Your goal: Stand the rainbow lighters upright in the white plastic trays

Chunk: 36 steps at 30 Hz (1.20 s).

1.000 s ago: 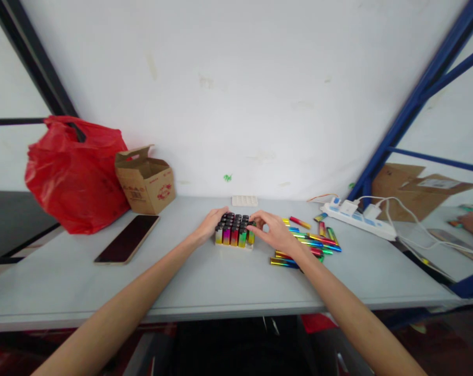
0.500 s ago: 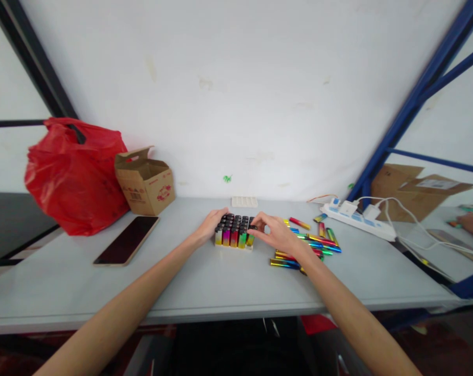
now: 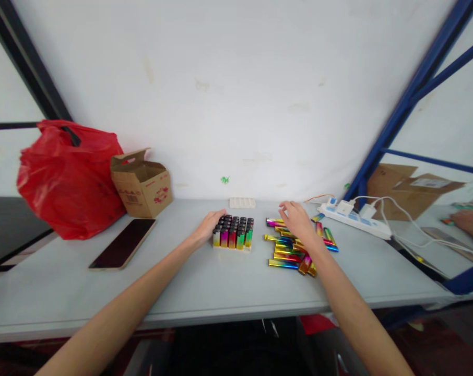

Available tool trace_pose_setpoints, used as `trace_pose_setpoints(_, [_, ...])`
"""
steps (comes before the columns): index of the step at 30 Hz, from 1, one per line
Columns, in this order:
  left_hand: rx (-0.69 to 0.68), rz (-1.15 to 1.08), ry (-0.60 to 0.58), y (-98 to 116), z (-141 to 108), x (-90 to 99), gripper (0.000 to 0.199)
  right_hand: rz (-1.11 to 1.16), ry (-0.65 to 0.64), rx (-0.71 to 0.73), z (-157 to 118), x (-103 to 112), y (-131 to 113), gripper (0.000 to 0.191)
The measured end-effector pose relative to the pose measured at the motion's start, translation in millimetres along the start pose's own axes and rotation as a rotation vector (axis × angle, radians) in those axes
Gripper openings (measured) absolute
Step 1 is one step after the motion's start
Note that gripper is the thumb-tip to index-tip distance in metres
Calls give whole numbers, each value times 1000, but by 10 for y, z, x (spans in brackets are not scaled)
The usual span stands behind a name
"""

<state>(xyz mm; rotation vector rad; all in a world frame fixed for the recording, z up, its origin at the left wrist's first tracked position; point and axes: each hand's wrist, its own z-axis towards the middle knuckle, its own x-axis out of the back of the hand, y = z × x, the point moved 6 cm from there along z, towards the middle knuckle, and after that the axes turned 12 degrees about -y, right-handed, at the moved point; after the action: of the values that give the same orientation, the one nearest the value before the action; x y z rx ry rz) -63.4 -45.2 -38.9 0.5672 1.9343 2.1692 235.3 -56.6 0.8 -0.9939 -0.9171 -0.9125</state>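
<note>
Several lighters [image 3: 232,238] with black tops and shiny multicoloured bodies stand upright in close rows in a white tray [image 3: 231,248]. My left hand [image 3: 208,225] grips the left side of this block, its fingertips partly hidden behind it. To the right, a loose pile of metallic lighters [image 3: 285,250] lies on its side in yellow, blue, red and green. My right hand [image 3: 295,216] hovers over the far part of the pile, fingers curved and apart from the thumb, with nothing visible between them.
Behind the block a white slotted tray [image 3: 242,202] lies by the wall. At left are a phone [image 3: 122,244], an open cardboard box [image 3: 142,188] and a red plastic bag [image 3: 72,183]. A power strip [image 3: 356,219] with cables sits at right; another person's hand [image 3: 471,222] shows beyond.
My right hand has left the front right corner of the upright lighters and moved right, over the pile. My left hand stays on the block. The view has shifted slightly.
</note>
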Motion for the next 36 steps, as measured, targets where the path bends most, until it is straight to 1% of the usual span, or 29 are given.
trace_pose_setpoints(2, [5, -10, 2, -5, 0, 1, 48, -128, -128, -204, 12, -108, 350, 32])
trace_pose_setpoints(4, [7, -26, -1, -8, 0, -2, 47, -191, -244, -329, -11, -195, 595, 34])
trace_pose_setpoints(6, [5, -33, -3, -4, -3, -4, 46, -206, -286, -371, -25, -231, 713, 31])
trace_pose_setpoints(9, [-6, -20, 2, 19, -13, -2, 46, -189, -283, -348, -3, -233, 729, 24])
trace_pose_setpoints(12, [-17, -7, 5, 45, -22, -4, 46, -164, -274, -280, 46, -221, 656, 22])
trace_pose_setpoints(14, [-10, -12, 3, 46, -22, -9, 45, -97, -197, -191, 83, -172, 557, 23])
trace_pose_setpoints(16, [-3, -18, 2, 43, -19, -14, 45, 63, -98, -91, 101, -111, 431, 23])
trace_pose_setpoints(18, [-3, -17, -1, 41, -17, -18, 46, 321, -57, -40, 97, -87, 309, 24])
trace_pose_setpoints(22, [1, -10, -3, 40, -18, -19, 47, 889, -105, -26, 52, -124, 25, 33])
trace_pose_setpoints(24, [1, 4, -1, 44, -20, -17, 47, 1075, -167, -18, 27, -153, -126, 42])
trace_pose_setpoints(26, [-2, 22, -2, 51, -23, -17, 47, 1195, -245, -26, 8, -205, -244, 55])
trace_pose_setpoints(28, [-4, 37, -5, 57, -25, -17, 48, 1259, -283, -50, -4, -269, -310, 64])
trace_pose_setpoints(29, [-5, 37, -6, 58, -26, -18, 49, 1272, -283, -67, -8, -302, -328, 65])
trace_pose_setpoints(33, [-10, 20, -15, 54, -27, -25, 49, 1233, -254, -126, -37, -418, -397, 59])
trace_pose_setpoints(36, [-3, 2, -10, 40, -25, -25, 47, 1196, -254, -86, -70, -443, -510, 56])
